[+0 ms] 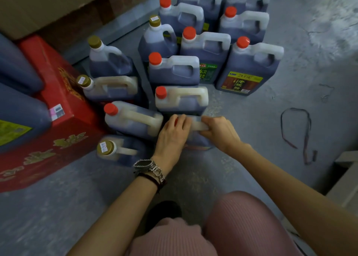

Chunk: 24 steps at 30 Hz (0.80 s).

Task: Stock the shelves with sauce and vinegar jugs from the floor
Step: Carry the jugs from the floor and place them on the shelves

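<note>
— How were the hands set?
— The right hand (219, 131) was wrapped round the pale handle of the nearest jug (195, 125). The left hand (172, 133) had its fingers curled over that jug's red-capped neck. The jug stood on the floor at the near edge of the cluster, with dark liquid inside.
— Anything readable?
— At one o'clock from it, a yellow-and-brown label (242, 82) carried "老陈醋". At twelve, a green label (208, 72) showed characters too blurred to read. Some gold-capped jugs (126, 155) between eight and eleven wore small white stickers on their caps, the print illegible. The red carton (58, 124) at nine bore gold characters I couldn't make out, plus a barcode sticker (56, 111).
— And the room?
— A grey concrete floor (251, 120), scuffed. Brown cardboard boxes (58, 7) were stacked at eleven, and a dark strap (307, 135) lay loose at three.
</note>
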Each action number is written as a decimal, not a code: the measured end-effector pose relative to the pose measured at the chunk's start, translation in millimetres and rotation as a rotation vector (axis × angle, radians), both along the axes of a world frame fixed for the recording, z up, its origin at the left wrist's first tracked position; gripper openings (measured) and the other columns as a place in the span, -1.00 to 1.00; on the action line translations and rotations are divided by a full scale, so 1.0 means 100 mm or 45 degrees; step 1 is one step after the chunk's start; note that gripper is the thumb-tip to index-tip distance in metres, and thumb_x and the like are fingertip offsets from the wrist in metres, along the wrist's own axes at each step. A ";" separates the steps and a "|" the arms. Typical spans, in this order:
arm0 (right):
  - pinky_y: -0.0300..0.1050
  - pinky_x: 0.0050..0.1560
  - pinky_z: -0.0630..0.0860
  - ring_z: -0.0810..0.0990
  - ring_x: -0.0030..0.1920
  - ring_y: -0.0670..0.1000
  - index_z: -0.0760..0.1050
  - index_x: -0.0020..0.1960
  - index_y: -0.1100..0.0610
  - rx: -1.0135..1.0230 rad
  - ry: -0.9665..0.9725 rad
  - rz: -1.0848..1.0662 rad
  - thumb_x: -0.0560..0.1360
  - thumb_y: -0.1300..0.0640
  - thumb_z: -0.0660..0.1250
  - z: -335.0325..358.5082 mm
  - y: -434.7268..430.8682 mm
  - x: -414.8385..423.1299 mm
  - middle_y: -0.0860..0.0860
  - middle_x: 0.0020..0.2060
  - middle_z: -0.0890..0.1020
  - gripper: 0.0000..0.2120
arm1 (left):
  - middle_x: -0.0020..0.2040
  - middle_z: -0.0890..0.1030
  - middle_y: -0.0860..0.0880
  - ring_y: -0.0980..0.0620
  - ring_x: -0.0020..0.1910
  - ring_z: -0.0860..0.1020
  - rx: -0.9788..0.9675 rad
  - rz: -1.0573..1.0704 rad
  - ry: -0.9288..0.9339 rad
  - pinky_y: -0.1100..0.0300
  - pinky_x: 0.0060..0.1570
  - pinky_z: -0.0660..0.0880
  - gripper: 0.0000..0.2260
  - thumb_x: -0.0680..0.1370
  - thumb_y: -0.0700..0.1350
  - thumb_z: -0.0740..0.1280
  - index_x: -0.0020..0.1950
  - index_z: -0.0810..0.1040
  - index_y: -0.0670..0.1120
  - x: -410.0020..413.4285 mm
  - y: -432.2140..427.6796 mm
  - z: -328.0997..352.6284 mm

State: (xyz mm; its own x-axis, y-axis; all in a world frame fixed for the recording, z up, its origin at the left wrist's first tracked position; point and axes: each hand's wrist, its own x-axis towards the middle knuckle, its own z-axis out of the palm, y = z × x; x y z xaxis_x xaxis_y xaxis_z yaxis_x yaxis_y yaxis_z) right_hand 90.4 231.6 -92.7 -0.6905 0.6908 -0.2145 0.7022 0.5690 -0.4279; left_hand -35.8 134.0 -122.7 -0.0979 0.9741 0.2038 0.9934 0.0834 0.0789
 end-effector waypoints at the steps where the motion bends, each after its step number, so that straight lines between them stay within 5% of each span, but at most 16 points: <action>1: -0.07 -0.27 0.22 0.55 -0.13 0.28 0.48 -0.16 0.24 0.013 0.007 -0.007 0.45 0.16 0.34 0.00 0.00 0.02 0.25 -0.22 0.61 -0.87 | -0.01 0.57 -0.08 -0.06 -0.05 0.56 0.001 -0.003 -0.004 0.15 -0.20 0.55 -0.38 0.19 -0.13 0.59 0.13 0.35 -0.12 0.01 -0.01 0.00; 6: -0.09 -0.32 0.23 0.56 -0.27 0.29 0.44 -0.32 0.14 0.093 0.087 -0.078 0.39 0.07 0.36 0.10 0.03 0.19 0.24 -0.37 0.58 -0.81 | 0.21 0.52 -0.14 -0.08 0.12 0.45 -0.008 -0.006 -0.195 0.14 -0.13 0.58 -0.24 0.15 -0.10 0.62 0.25 0.35 -0.16 0.07 -0.06 0.05; 10: -0.20 -0.39 0.23 0.54 -0.47 0.22 0.35 -0.42 0.04 0.189 0.293 -0.083 0.32 -0.09 0.17 0.29 0.07 0.30 0.14 -0.54 0.51 -0.75 | 0.45 0.17 -0.02 -0.08 0.35 0.34 0.034 -0.070 -0.760 0.09 0.16 0.45 -0.21 0.31 -0.12 0.55 0.38 0.13 -0.05 0.06 -0.09 0.15; 14: -0.16 -0.38 0.28 0.55 -0.41 0.24 0.46 -0.41 0.16 0.240 0.375 -0.168 0.30 -0.14 0.15 0.58 0.16 0.35 0.15 -0.53 0.50 -0.63 | 0.40 0.26 0.07 0.11 0.35 0.31 -0.017 0.178 -1.287 0.20 0.31 0.31 -0.10 0.32 -0.11 0.55 0.49 0.05 -0.04 0.08 -0.02 0.32; 18: -0.18 -0.40 0.26 0.47 -0.47 0.06 0.45 -0.43 0.09 0.283 0.462 -0.121 0.28 -0.13 0.17 1.08 0.19 0.32 0.01 -0.55 0.38 -0.69 | 0.35 0.38 -0.07 0.08 0.28 0.40 -0.194 0.255 -1.423 0.34 0.21 0.35 -0.09 0.25 0.00 0.55 0.45 0.14 -0.16 0.01 0.07 0.60; 21: -0.18 -0.40 0.21 0.39 -0.45 -0.08 0.30 -0.45 -0.02 0.259 0.503 -0.106 0.29 -0.12 0.18 1.55 0.23 0.30 -0.07 -0.55 0.32 -0.77 | 0.26 0.39 -0.11 0.03 0.24 0.38 -0.338 0.218 -1.522 0.60 0.00 0.32 -0.28 0.33 -0.31 0.54 0.37 0.23 -0.35 -0.11 0.18 0.96; 24: -0.18 -0.40 0.17 0.35 -0.42 -0.18 0.30 -0.43 -0.03 0.228 0.545 -0.155 0.30 -0.07 0.26 2.10 0.24 0.28 -0.11 -0.61 0.24 -0.78 | 0.33 0.37 -0.03 0.08 0.29 0.37 -0.416 0.156 -1.574 0.34 0.22 0.37 -0.11 0.27 -0.20 0.59 0.47 0.17 -0.22 -0.25 0.24 1.54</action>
